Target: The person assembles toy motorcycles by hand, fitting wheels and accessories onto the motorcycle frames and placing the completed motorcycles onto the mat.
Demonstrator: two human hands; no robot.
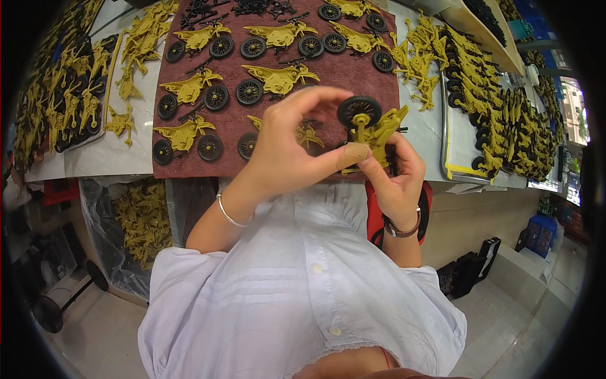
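Note:
Held up over the near edge of a dark red cloth (221, 58) is a small olive-yellow toy motorcycle (382, 134) with a black spoked wheel (359, 108). My right hand (399, 178) grips its yellow body from the right, thumb pressed against it. Curled around the wheel side, my left hand (284, 148) has its thumb, wrapped with a strip of tape, against the toy. The left fingertips are partly hidden behind the wheel. On the cloth lie several similar motorcycles (271, 79), each a yellow body with loose-looking black wheels (216, 97) beside it.
Small black parts (252, 6) are heaped at the cloth's far edge. Yellow bodies (420, 57) lie on the white table right of it. A tray (447, 145) of motorcycles stands farther right, and more (82, 95) at left. Below, a plastic-lined container (142, 221) holds yellow parts.

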